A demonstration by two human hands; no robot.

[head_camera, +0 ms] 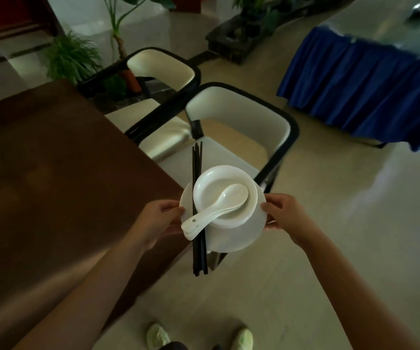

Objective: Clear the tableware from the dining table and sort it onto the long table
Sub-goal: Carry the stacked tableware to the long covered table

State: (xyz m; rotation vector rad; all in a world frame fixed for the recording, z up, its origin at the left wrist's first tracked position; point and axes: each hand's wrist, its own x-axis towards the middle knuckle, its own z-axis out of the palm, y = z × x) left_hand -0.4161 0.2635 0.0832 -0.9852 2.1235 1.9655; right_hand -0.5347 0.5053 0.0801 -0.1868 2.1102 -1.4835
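A stack of white plates, bowls, spoons and black chopsticks is held clear of the dining table, rim pinched by left hand and right hand, with carrying to the blue-skirted long table and sorting judged outstanding.

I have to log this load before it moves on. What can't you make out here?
Head view only:
- Number of plates and bowls: stacked, lower ones covered.
- Spoons: nested, number unclear.
- Chopsticks: bunched, middle under the bowls.
- Items on the blue-skirted long table: blurred, cut off by the frame edge.
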